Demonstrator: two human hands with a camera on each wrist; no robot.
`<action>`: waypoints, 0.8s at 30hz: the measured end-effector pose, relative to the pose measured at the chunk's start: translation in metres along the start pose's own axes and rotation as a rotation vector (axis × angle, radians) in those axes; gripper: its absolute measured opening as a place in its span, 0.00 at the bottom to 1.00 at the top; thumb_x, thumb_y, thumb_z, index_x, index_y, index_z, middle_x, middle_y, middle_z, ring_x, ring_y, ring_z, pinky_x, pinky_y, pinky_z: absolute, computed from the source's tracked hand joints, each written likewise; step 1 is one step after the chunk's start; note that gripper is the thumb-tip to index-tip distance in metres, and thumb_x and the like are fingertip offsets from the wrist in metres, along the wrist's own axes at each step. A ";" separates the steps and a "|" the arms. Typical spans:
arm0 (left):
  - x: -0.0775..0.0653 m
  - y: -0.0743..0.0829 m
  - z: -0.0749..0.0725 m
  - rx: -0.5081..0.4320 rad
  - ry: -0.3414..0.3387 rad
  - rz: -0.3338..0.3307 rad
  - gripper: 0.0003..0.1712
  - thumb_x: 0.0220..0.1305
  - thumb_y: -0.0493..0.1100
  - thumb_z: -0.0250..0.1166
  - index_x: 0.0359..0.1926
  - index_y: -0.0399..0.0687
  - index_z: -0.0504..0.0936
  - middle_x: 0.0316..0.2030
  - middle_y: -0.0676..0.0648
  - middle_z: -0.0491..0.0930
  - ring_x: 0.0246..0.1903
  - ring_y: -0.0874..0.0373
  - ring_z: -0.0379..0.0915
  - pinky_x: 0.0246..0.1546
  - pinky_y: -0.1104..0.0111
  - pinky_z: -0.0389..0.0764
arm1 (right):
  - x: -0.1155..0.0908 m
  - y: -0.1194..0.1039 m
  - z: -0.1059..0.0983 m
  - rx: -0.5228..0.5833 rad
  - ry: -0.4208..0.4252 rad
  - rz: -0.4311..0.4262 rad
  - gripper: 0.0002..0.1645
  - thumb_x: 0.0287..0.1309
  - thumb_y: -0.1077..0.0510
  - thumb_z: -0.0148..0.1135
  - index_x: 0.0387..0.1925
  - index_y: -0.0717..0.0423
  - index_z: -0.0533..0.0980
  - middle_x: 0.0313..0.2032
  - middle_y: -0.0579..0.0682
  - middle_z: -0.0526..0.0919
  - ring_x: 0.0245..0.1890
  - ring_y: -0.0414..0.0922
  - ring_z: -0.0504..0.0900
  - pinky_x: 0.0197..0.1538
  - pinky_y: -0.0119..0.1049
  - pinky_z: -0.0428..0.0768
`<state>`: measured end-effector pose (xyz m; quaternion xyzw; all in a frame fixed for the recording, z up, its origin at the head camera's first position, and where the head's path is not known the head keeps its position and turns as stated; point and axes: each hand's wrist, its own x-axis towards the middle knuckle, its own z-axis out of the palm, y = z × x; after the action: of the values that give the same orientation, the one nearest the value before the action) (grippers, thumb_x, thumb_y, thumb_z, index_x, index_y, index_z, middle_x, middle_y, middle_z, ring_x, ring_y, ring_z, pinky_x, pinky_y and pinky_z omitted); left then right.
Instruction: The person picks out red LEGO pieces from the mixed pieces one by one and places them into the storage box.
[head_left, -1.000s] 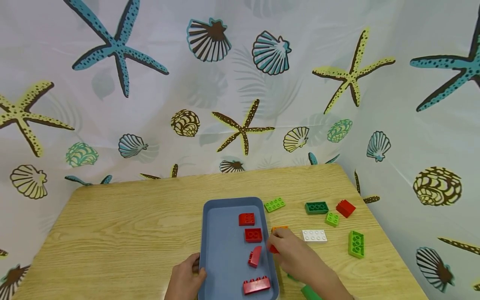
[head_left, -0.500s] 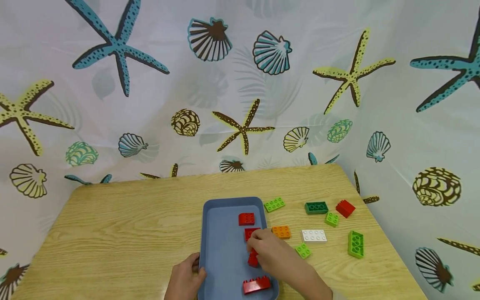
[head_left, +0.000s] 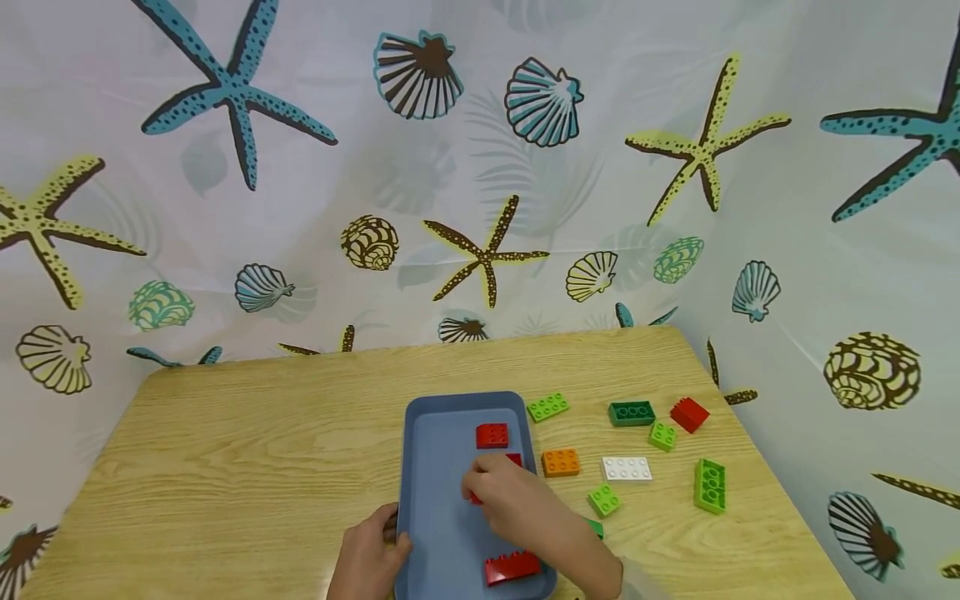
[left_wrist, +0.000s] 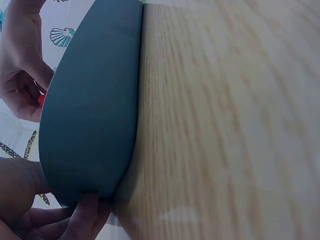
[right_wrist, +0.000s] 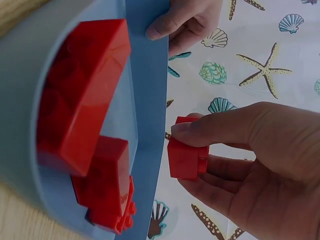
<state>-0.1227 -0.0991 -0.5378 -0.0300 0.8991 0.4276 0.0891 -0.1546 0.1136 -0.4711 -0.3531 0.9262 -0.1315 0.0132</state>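
Note:
My left hand [head_left: 369, 552] grips the left rim of a blue-grey tray [head_left: 437, 402], its thumb over the rim and fingers along the outer wall. Over the middle of the tray, my right hand [head_left: 517, 504] pinches a red toy building brick [right_wrist: 186, 155] between thumb and fingers. In the right wrist view that brick is above the tray floor. Other red bricks lie along the tray's right half: a studded one [head_left: 492, 436] at the far end, one [head_left: 513, 458] partly behind my right hand, and a long one [head_left: 512, 568] near the front.
Right of the tray lie an orange brick [head_left: 561, 462], a white brick [head_left: 626, 468], a dark green brick [head_left: 632, 413], a red brick [head_left: 688, 414] and several light green bricks [head_left: 710, 485]. A patterned cloth [head_left: 480, 167] hangs behind the wooden table [head_left: 247, 467].
My right hand has carried the red brick leftward, from beside the tray's right rim to over its middle. The left hand has stayed on the rim.

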 end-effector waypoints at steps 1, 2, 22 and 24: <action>0.000 0.000 0.000 -0.002 -0.002 0.001 0.23 0.49 0.34 0.60 0.49 0.29 0.74 0.36 0.39 0.82 0.31 0.57 0.77 0.33 0.59 0.81 | 0.001 -0.001 0.001 0.001 -0.007 -0.002 0.12 0.46 0.68 0.64 0.31 0.48 0.79 0.33 0.44 0.74 0.36 0.38 0.69 0.33 0.22 0.75; 0.000 0.000 0.001 -0.003 -0.002 0.002 0.23 0.49 0.34 0.60 0.49 0.30 0.75 0.36 0.39 0.82 0.31 0.57 0.77 0.33 0.59 0.81 | 0.002 -0.002 0.003 0.001 -0.012 -0.006 0.12 0.46 0.68 0.63 0.31 0.48 0.79 0.33 0.44 0.74 0.36 0.38 0.68 0.33 0.22 0.75; 0.001 0.000 -0.002 0.012 -0.027 -0.027 0.24 0.49 0.35 0.61 0.50 0.30 0.74 0.37 0.39 0.82 0.31 0.56 0.77 0.33 0.59 0.81 | 0.014 -0.029 0.026 -0.033 -0.057 -0.079 0.11 0.46 0.66 0.65 0.30 0.46 0.81 0.29 0.42 0.75 0.29 0.36 0.68 0.28 0.20 0.71; 0.001 0.000 -0.002 0.016 -0.028 -0.025 0.24 0.49 0.35 0.61 0.50 0.30 0.74 0.37 0.39 0.82 0.31 0.56 0.77 0.33 0.59 0.81 | 0.015 -0.032 0.026 -0.042 -0.077 -0.079 0.11 0.46 0.66 0.65 0.30 0.46 0.81 0.28 0.42 0.75 0.29 0.36 0.68 0.29 0.21 0.72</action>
<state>-0.1242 -0.1004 -0.5370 -0.0346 0.9006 0.4197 0.1074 -0.1427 0.0747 -0.4871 -0.3944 0.9129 -0.0986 0.0363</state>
